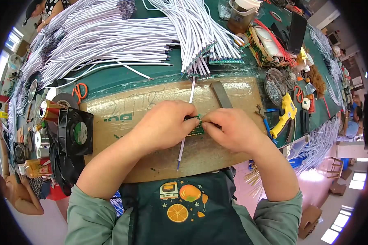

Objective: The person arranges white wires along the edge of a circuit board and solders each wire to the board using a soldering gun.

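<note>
Over the brown work board, my left hand is closed, thumb and fingers pinching a small green circuit board. A thin white cable passes beneath that hand's fingers, its blue-tipped end pointing toward me. My right hand is closed too, its thumb and forefinger pinched together at the circuit board's right edge. Whatever sits between those fingertips is too small to make out. Most of the circuit board is covered by my fingers. A grey metal bar lies just beyond my right hand.
Bundles of white cables cover the far side of the green table, with more cables ending in circuit boards. A black fan stands left, near orange scissors. Right are pliers, a yellow glue gun and a basket.
</note>
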The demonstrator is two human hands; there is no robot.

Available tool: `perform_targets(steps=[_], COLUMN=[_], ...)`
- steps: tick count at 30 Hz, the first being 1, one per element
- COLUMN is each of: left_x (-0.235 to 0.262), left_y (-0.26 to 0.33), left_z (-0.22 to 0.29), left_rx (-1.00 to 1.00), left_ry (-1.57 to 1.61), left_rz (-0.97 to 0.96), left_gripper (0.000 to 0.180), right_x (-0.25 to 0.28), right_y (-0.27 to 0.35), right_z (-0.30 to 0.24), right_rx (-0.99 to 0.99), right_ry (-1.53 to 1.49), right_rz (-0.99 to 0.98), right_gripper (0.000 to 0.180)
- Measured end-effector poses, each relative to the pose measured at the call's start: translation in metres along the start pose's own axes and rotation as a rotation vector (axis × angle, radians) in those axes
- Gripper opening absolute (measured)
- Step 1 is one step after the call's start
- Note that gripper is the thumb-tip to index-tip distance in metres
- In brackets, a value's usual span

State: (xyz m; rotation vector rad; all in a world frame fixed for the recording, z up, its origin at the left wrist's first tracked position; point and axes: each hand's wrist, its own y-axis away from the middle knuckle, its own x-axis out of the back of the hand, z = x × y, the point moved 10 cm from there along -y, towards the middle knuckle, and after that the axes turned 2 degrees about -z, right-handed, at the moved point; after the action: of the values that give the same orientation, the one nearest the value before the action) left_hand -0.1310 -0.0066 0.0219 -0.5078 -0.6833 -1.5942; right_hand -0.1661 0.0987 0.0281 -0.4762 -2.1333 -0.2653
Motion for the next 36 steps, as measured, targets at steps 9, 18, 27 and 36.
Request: perform_targets(steps=[9, 18, 27, 36], left_x=[-0.013, -0.014, -0.002, 0.004], left_y=[-0.005, -0.003, -0.004, -0.004], left_z=[-0.007, -0.011, -0.014, -0.016], left_rx=[0.128, 0.189, 0.204, 0.128], left_ry=[-0.002, 0.042, 0.083, 0.106], left_rz=[-0.149, -0.114, -0.037, 0.034], left_gripper=[0.029, 0.025, 0.027, 0.024], right_x=[0.001, -0.005, 0.005, 0.006], right_y=[-0.003, -0.004, -0.001, 0.014], right_z=[-0.009, -0.008, 0.009, 0.018], right_rx=[0.055, 0.015, -0.161, -0.213], right_ry=[0.134, 0.116, 0.056, -0.109], right_rz=[0.03, 0.098, 0.135, -0.017], right_gripper=[0.014, 0.014, 0.017, 0.02])
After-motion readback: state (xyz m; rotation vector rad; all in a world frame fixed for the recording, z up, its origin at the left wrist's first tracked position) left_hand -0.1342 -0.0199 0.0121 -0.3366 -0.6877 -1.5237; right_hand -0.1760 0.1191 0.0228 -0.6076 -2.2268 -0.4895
